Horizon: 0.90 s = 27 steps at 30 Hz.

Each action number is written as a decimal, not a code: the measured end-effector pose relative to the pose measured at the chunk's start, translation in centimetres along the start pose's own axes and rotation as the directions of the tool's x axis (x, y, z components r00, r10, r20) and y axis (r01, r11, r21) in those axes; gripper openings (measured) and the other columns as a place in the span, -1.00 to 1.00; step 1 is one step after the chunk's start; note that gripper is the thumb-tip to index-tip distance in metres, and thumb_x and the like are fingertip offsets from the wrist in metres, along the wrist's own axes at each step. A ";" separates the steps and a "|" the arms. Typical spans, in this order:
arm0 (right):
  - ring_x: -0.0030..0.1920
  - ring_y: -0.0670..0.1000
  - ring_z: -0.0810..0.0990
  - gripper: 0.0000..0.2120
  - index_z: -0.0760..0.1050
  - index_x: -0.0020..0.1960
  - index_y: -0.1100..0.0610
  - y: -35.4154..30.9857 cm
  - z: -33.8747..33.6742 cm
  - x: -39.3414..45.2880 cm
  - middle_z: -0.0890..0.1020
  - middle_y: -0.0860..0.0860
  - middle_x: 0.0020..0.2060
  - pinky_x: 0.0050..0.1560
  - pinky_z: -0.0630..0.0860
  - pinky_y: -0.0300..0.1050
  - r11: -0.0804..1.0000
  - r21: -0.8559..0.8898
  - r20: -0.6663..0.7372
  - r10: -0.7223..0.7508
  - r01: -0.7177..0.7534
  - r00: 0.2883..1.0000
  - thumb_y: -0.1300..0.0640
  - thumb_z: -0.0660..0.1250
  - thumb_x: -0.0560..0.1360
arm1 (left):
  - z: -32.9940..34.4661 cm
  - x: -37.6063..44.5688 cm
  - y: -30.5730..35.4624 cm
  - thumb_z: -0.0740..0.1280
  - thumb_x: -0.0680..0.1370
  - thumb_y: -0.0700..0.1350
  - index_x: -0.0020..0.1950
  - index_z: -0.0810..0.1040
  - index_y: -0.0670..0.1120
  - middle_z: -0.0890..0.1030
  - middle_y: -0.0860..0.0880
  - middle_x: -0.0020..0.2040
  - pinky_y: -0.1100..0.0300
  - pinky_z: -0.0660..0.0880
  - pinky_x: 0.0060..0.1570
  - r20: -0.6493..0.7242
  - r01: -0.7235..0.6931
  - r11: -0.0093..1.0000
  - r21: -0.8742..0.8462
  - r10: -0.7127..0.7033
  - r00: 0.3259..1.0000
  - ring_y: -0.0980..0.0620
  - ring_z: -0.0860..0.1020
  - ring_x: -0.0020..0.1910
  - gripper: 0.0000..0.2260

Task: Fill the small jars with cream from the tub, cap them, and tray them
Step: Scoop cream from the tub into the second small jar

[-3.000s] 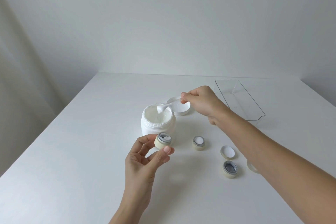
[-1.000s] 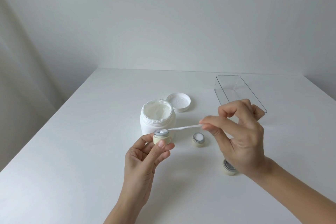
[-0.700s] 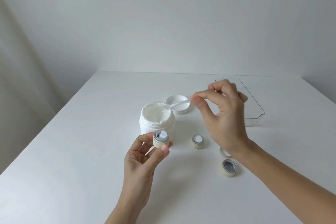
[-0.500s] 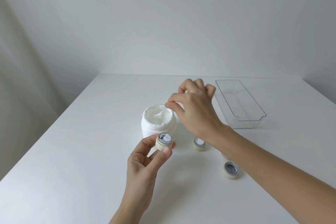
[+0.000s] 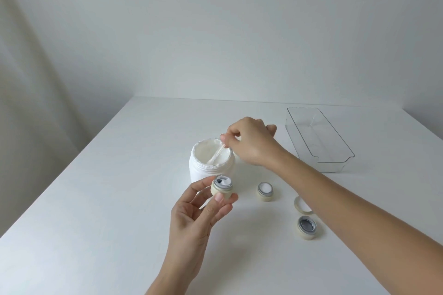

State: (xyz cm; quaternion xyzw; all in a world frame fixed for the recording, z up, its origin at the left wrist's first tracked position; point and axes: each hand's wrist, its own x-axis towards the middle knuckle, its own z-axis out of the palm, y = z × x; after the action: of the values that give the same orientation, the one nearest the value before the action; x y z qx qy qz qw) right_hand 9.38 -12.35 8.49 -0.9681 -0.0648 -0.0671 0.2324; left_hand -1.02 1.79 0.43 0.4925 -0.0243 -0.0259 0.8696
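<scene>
Behind the right forearm (image 5: 335, 194), a cap (image 5: 302, 206) hides; grips: spatula (image 5: 217, 157), jar (image 5: 222, 186).

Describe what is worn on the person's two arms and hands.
Nothing is worn. The left hand and right hand are bare, with no gloves, rings, watch or bracelets showing. Both forearms are bare too, with no sleeves in view. The nails look short and unpainted.

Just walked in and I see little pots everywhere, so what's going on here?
A person is portioning cream. The right hand dips a thin white spatula into the open white tub, while the left hand holds up a small beige jar, partly filled. On the white table stand one filled jar and one empty jar, both uncapped. The clear plastic tray holds nothing.
</scene>
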 end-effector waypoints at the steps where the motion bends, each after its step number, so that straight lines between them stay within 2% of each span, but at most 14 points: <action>1: 0.09 0.10 0.49 -0.65 0.63 -0.19 0.14 0.3 -0.2 0.0 0.66 -0.10 -0.19 -0.05 0.15 -0.02 0.999 0.033 -0.005 0.036 -0.036 0.999 -0.04 0.20 0.57 | 0.0 0.0 0.0 0.50 0.33 -0.07 0.06 0.70 -0.04 0.72 -0.17 0.02 0.22 0.62 -0.11 0.001 -0.003 1.000 0.007 0.003 1.000 -0.21 0.71 -0.03 -0.69; 3: 0.05 0.11 0.52 -0.63 0.59 -0.23 0.20 1.0 -0.5 -0.1 0.62 -0.16 -0.33 -0.05 0.15 -0.01 0.987 0.125 -0.015 0.108 -0.106 0.994 -0.01 0.19 0.57 | -0.1 0.0 -0.2 0.51 0.32 -0.07 0.09 0.70 -0.04 0.72 -0.13 0.05 0.22 0.61 -0.10 0.006 -0.008 0.999 0.031 0.008 1.000 -0.19 0.71 -0.03 -0.66; 5: -0.02 0.06 0.53 -0.63 0.56 -0.27 0.21 1.6 -0.8 -0.2 0.58 -0.22 -0.38 -0.06 0.14 -0.02 0.959 0.225 -0.009 0.179 -0.173 0.984 0.00 0.19 0.57 | -0.2 0.1 -0.2 0.54 0.29 -0.09 0.10 0.70 -0.04 0.73 -0.08 0.06 0.23 0.61 -0.08 0.011 -0.004 0.998 0.056 0.003 1.000 -0.18 0.71 -0.02 -0.62; 8: -0.21 -0.10 0.49 -0.65 0.62 -0.11 0.25 2.5 -1.1 -0.4 0.52 -0.26 -0.41 -0.04 0.13 -0.04 0.907 0.336 0.008 0.268 -0.255 0.964 -0.01 0.22 0.57 | -0.5 0.1 -0.3 0.58 0.22 -0.11 0.08 0.70 -0.03 0.74 -0.05 0.03 0.24 0.60 -0.08 0.002 0.001 0.996 0.089 -0.001 1.000 -0.13 0.72 -0.05 -0.57; 10: -0.11 -0.05 0.52 -0.68 0.64 -0.11 0.20 2.9 -1.3 -0.6 0.56 -0.28 -0.33 0.14 0.22 -0.01 0.857 0.428 0.048 0.294 -0.286 0.954 -0.01 0.24 0.56 | -0.5 0.1 -0.3 0.58 0.21 -0.10 0.06 0.71 -0.03 0.74 -0.05 0.01 0.25 0.60 -0.14 -0.007 -0.012 0.994 0.111 0.013 1.000 -0.08 0.72 -0.13 -0.58; 12: 0.08 0.03 0.53 -0.72 0.64 -0.18 0.12 3.3 -1.6 -0.8 0.65 -0.12 -0.16 0.29 0.26 0.05 0.808 0.508 0.094 0.292 -0.298 0.952 -0.02 0.26 0.55 | -0.5 0.1 -0.3 0.58 0.22 -0.09 0.03 0.71 -0.03 0.74 -0.06 -0.01 0.26 0.59 -0.18 -0.022 -0.026 0.993 0.118 0.028 0.999 -0.05 0.72 -0.18 -0.61; 14: 0.13 0.04 0.49 -0.75 0.62 -0.22 0.06 3.3 -2.0 -1.2 0.64 0.00 -0.03 0.18 0.27 -0.05 0.764 0.566 0.133 0.287 -0.310 0.949 -0.02 0.28 0.54 | -0.6 0.1 -0.3 0.58 0.22 -0.10 -0.01 0.70 -0.02 0.73 -0.07 -0.04 0.25 0.59 -0.19 -0.038 -0.032 0.994 0.105 0.036 0.999 -0.07 0.71 -0.19 -0.65; 16: 0.11 -0.02 0.44 -0.75 0.61 -0.23 0.05 3.4 -2.4 -1.9 0.60 -0.05 -0.02 0.09 0.23 -0.13 0.728 0.607 0.171 0.271 -0.318 0.947 -0.01 0.29 0.54 | -0.6 0.2 -0.3 0.58 0.22 -0.09 -0.04 0.69 -0.01 0.73 -0.06 -0.06 0.24 0.60 -0.18 -0.042 -0.034 0.994 0.101 0.039 0.998 -0.07 0.71 -0.19 -0.67; 19: 0.07 -0.13 0.45 -0.74 0.62 -0.25 0.06 3.5 -2.5 -3.2 0.59 -0.18 -0.10 -0.08 0.27 -0.29 0.720 0.623 0.202 0.228 -0.305 0.952 -0.01 0.30 0.54 | -0.6 0.2 -0.2 0.58 0.22 -0.09 -0.04 0.69 -0.01 0.73 -0.06 -0.05 0.23 0.60 -0.16 -0.039 -0.036 0.994 0.104 0.040 0.998 -0.07 0.71 -0.19 -0.67; 21: 0.03 -0.17 0.47 -0.73 0.62 -0.27 0.05 3.4 -2.3 -4.2 0.62 -0.17 -0.12 -0.13 0.25 -0.36 0.742 0.600 0.210 0.215 -0.299 0.954 -0.03 0.31 0.53 | -0.5 0.2 -0.3 0.58 0.22 -0.09 -0.02 0.69 -0.01 0.73 -0.06 -0.03 0.23 0.60 -0.16 -0.038 -0.036 0.994 0.107 0.040 0.998 -0.07 0.71 -0.18 -0.66; 23: 0.03 -0.06 0.53 -0.71 0.62 -0.29 0.04 3.3 -1.9 -5.1 0.67 0.01 -0.12 0.04 0.33 -0.27 0.784 0.547 0.202 0.217 -0.293 0.955 -0.07 0.30 0.52 | -0.5 0.2 -0.3 0.58 0.22 -0.09 -0.01 0.70 0.00 0.73 -0.06 -0.03 0.23 0.60 -0.15 -0.034 -0.034 0.994 0.107 0.038 0.999 -0.08 0.71 -0.17 -0.66; 25: -0.11 0.05 0.54 -0.69 0.62 -0.29 0.03 3.1 -1.8 -5.6 0.59 0.18 -0.27 0.22 0.31 -0.05 0.826 0.485 0.192 0.220 -0.288 0.956 -0.09 0.28 0.53 | -0.5 0.1 -0.3 0.58 0.22 -0.10 -0.01 0.70 0.00 0.73 -0.07 -0.03 0.23 0.60 -0.15 -0.032 -0.030 0.994 0.104 0.033 0.999 -0.08 0.71 -0.18 -0.65; 27: -0.33 -0.01 0.41 -0.68 0.60 -0.32 0.01 2.8 -1.7 -5.9 0.38 0.03 -0.46 0.09 0.28 -0.01 0.848 0.446 0.169 0.235 -0.287 0.957 -0.09 0.27 0.53 | -0.5 0.1 -0.2 0.58 0.22 -0.10 -0.01 0.70 0.00 0.73 -0.07 -0.03 0.23 0.60 -0.16 -0.029 -0.027 0.994 0.104 0.030 0.999 -0.08 0.71 -0.17 -0.65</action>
State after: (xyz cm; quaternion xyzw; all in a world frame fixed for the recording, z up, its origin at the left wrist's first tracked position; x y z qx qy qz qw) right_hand 3.85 -16.19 7.79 -0.8857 0.0408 0.0353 0.4611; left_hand -0.92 2.08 0.01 0.5366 -0.0191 -0.0047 0.8436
